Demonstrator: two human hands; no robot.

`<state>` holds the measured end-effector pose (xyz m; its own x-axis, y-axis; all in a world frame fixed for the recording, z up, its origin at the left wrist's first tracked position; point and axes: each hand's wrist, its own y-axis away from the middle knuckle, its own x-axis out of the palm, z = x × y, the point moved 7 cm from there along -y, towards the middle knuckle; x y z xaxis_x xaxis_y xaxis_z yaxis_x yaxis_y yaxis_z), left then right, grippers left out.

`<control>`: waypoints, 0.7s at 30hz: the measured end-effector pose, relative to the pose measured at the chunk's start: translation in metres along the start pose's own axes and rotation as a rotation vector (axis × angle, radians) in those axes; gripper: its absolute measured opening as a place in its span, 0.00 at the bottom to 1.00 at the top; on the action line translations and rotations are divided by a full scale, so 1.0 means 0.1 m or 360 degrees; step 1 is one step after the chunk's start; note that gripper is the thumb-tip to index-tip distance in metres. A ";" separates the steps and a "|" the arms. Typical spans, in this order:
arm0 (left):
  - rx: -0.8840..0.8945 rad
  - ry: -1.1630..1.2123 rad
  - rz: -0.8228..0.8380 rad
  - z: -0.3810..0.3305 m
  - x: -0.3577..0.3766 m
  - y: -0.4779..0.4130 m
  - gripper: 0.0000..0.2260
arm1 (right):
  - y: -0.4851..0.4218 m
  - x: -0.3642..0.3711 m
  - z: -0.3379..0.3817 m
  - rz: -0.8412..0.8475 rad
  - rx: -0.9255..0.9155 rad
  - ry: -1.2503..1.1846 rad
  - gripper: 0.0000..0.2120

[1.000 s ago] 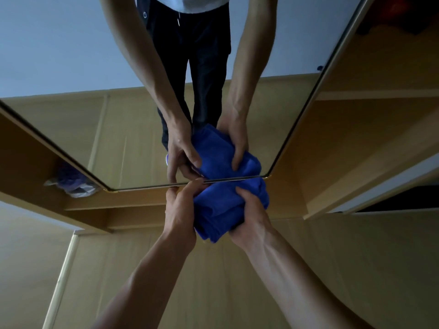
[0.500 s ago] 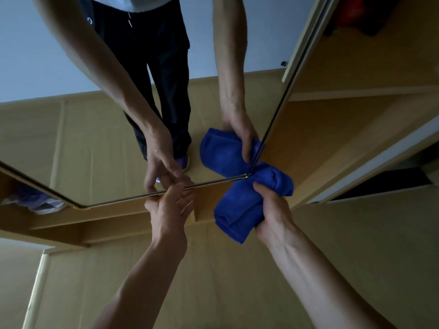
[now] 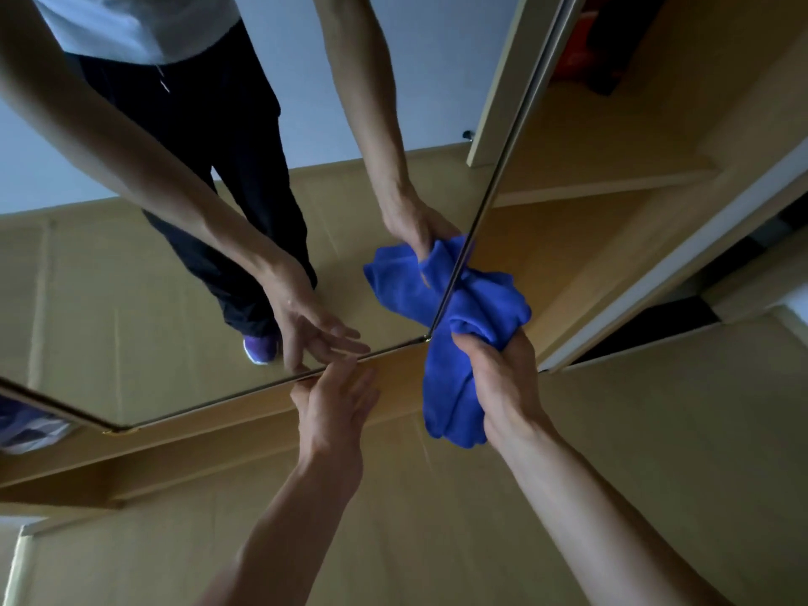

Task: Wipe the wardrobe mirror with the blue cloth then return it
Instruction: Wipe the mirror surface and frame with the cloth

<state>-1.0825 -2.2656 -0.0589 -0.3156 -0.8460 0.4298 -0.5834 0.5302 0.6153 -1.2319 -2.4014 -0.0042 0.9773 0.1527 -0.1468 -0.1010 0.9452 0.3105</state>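
The wardrobe mirror point(image 3: 131, 308) fills the upper left of the head view, its bottom right corner near the middle. A bunched blue cloth point(image 3: 463, 352) is gripped in my right hand point(image 3: 503, 387) and pressed against the mirror's right edge at that corner. My left hand point(image 3: 332, 413) is open with fingers spread, its fingertips at the mirror's bottom edge, holding nothing. The mirror reflects both arms, the cloth, dark trousers and a purple shoe.
Light wooden wardrobe panels point(image 3: 437, 518) surround the mirror. To the right stands an open compartment with a shelf point(image 3: 612, 185) and red and dark items point(image 3: 581, 59) at the top. A bundle of fabric point(image 3: 30, 430) lies at the far left.
My left hand has let go of the cloth and opened at the mirror's bottom edge. My right hand has carried the cloth right to the mirror's bottom right corner.
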 end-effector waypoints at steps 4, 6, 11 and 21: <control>0.0034 0.0011 -0.0009 0.08 0.07 0.02 0.21 | -0.02 -0.06 0.02 0.0026 -0.0087 -0.0015 0.07; 0.0065 0.0009 -0.0044 0.08 0.07 0.02 0.21 | -0.05 -0.06 -0.06 0.0038 -0.0013 0.0036 0.06; 0.0073 0.0007 -0.0109 0.08 0.08 0.02 0.21 | -0.12 -0.02 -0.27 0.0113 0.0246 0.0149 0.06; 0.0163 -0.0202 -0.0295 0.13 0.22 0.18 0.19 | -0.13 -0.08 0.34 0.0310 -0.0120 0.0037 0.09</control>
<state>-1.1096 -2.2758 -0.0470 -0.2838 -0.9321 0.2253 -0.7108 0.3621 0.6030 -1.2324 -2.4246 0.0254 0.9334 0.3405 -0.1128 -0.3022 0.9159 0.2641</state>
